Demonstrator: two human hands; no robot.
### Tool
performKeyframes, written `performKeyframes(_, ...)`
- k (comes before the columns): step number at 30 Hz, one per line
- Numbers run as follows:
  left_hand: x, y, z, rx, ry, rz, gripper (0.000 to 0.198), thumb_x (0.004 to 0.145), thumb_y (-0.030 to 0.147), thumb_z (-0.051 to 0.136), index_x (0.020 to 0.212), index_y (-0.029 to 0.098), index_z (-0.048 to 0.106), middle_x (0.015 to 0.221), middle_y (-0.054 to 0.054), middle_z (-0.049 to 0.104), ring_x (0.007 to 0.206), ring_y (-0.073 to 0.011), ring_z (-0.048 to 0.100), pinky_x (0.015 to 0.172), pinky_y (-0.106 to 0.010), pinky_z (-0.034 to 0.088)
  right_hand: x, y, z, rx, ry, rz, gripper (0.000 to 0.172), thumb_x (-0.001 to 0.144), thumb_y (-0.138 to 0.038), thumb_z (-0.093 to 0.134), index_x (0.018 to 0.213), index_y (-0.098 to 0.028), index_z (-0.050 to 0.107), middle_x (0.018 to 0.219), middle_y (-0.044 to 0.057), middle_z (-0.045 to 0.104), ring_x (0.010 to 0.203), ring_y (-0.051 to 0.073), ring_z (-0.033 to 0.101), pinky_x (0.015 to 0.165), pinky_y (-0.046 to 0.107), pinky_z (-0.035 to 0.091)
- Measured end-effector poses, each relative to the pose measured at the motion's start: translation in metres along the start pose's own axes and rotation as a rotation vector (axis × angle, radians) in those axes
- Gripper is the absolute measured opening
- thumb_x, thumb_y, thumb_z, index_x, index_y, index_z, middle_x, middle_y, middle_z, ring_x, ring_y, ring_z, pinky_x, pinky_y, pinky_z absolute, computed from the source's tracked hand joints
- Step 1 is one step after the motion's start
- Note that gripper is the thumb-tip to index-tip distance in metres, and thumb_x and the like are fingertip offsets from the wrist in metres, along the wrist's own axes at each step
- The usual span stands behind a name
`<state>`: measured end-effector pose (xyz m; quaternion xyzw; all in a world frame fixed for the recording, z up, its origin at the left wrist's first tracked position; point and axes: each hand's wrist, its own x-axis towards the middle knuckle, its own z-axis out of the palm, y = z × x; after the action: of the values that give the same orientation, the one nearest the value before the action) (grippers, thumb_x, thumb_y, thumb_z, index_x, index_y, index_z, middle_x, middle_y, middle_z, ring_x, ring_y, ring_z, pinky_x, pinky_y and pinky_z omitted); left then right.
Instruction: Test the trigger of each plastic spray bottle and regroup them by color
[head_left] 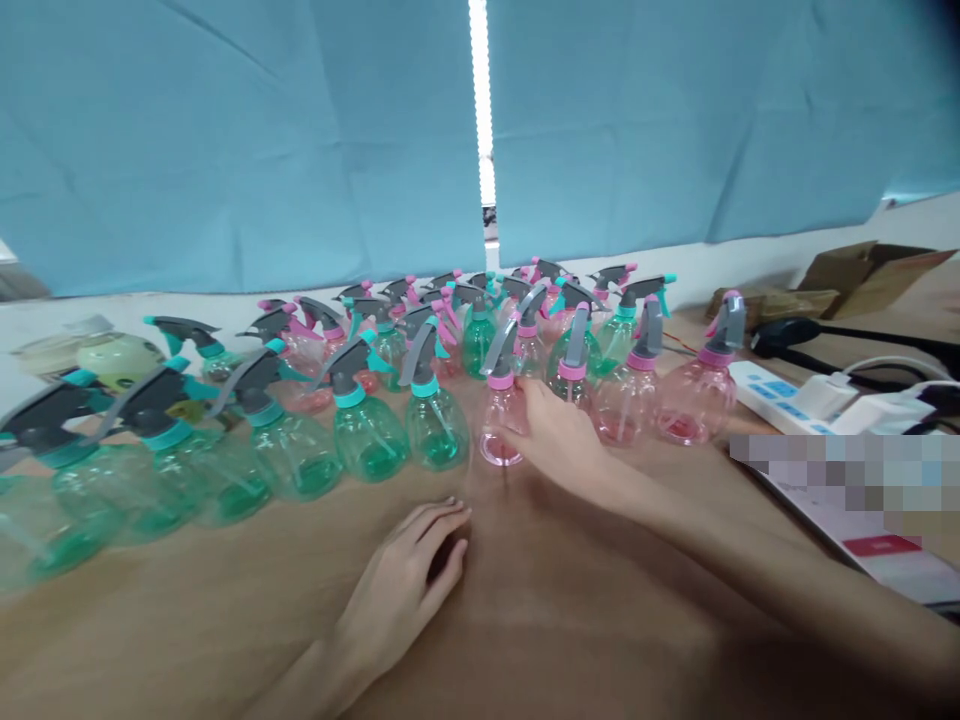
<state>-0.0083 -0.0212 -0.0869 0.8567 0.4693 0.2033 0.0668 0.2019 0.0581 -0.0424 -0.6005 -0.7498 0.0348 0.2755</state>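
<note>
My right hand [559,430] reaches across the table and is closed round the body of a pink spray bottle [501,420], which stands upright on the wood. Its fingers on the far side are partly hidden. My left hand [409,565] rests on the tabletop nearer to me, loosely curved, thumb apart from the fingers and nothing in it. Just left of the held bottle stands a green spray bottle [437,425], the end of a row of several green ones. To its right, another pink spray bottle [571,375] is partly covered by my right hand.
More pink and green spray bottles crowd behind the front row, by a blue curtain [300,140]. On the right are a white power strip [776,395] with plugs, a phone-like flat device [877,540] and an open cardboard box [870,285]. The wooden table [187,620] extends toward me.
</note>
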Motion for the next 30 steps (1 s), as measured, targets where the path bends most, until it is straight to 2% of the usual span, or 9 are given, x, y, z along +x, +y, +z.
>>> performKeyframes(7, 0.009, 0.012, -0.002, -0.175, 0.056, -0.117, 0.019, 0.093, 0.026, 0.044, 0.105, 0.025, 0.059, 0.107, -0.004, 0.066, 0.101, -0.0218, 0.063, 0.089, -0.041, 0.052, -0.017, 0.005, -0.009, -0.01, -0.037, -0.037, 0.05, 0.084, -0.038, 0.056, 0.126, -0.013, 0.045, 0.119, 0.016, 0.06, 0.097, 0.034, 0.063, 0.07, 0.042, 0.05)
performKeyframes(11, 0.022, 0.018, -0.005, -0.257, 0.116, -0.211, 0.014, 0.092, 0.028, 0.048, 0.1, 0.023, 0.059, 0.102, -0.003, 0.066, 0.093, -0.0212, 0.065, 0.078, -0.037, 0.055, -0.027, 0.008, -0.015, 0.004, -0.052, -0.071, 0.052, 0.084, -0.042, 0.055, 0.128, -0.016, 0.044, 0.119, 0.015, 0.06, 0.098, 0.033, 0.063, 0.069, 0.042, 0.05)
performKeyframes(14, 0.032, 0.022, -0.009, -0.281, 0.167, -0.225, 0.011, 0.092, 0.029, 0.05, 0.097, 0.022, 0.055, 0.097, -0.003, 0.065, 0.086, -0.0187, 0.066, 0.072, -0.033, 0.055, -0.038, 0.008, -0.021, 0.038, -0.086, -0.117, 0.049, 0.085, -0.045, 0.056, 0.122, -0.015, 0.046, 0.111, 0.014, 0.063, 0.091, 0.032, 0.065, 0.066, 0.041, 0.049)
performKeyframes(17, 0.036, 0.025, -0.014, -0.295, 0.203, -0.219, 0.013, 0.089, 0.033, 0.054, 0.096, 0.021, 0.053, 0.093, -0.001, 0.063, 0.084, -0.017, 0.064, 0.074, -0.032, 0.053, -0.048, 0.005, -0.026, 0.101, -0.117, -0.179, 0.049, 0.085, -0.044, 0.058, 0.123, -0.015, 0.044, 0.107, 0.012, 0.064, 0.088, 0.029, 0.064, 0.065, 0.038, 0.048)
performKeyframes(24, 0.025, 0.024, -0.02, -0.302, 0.214, -0.21, 0.012, 0.086, 0.032, 0.06, 0.091, 0.022, 0.054, 0.088, 0.001, 0.059, 0.079, -0.0156, 0.062, 0.069, -0.03, 0.052, -0.057, -0.002, -0.034, 0.162, -0.193, -0.24, 0.044, 0.084, -0.039, 0.063, 0.117, -0.015, 0.047, 0.096, 0.01, 0.064, 0.079, 0.025, 0.062, 0.06, 0.034, 0.045)
performKeyframes(30, 0.015, 0.018, -0.024, -0.276, 0.22, -0.249, 0.018, 0.082, 0.031, 0.065, 0.089, 0.021, 0.051, 0.086, 0.002, 0.057, 0.071, -0.0144, 0.061, 0.061, -0.027, 0.049, -0.058, -0.006, -0.03, 0.191, -0.223, -0.289, 0.054, 0.074, -0.043, 0.072, 0.115, -0.018, 0.047, 0.098, 0.007, 0.064, 0.083, 0.027, 0.064, 0.061, 0.033, 0.045)
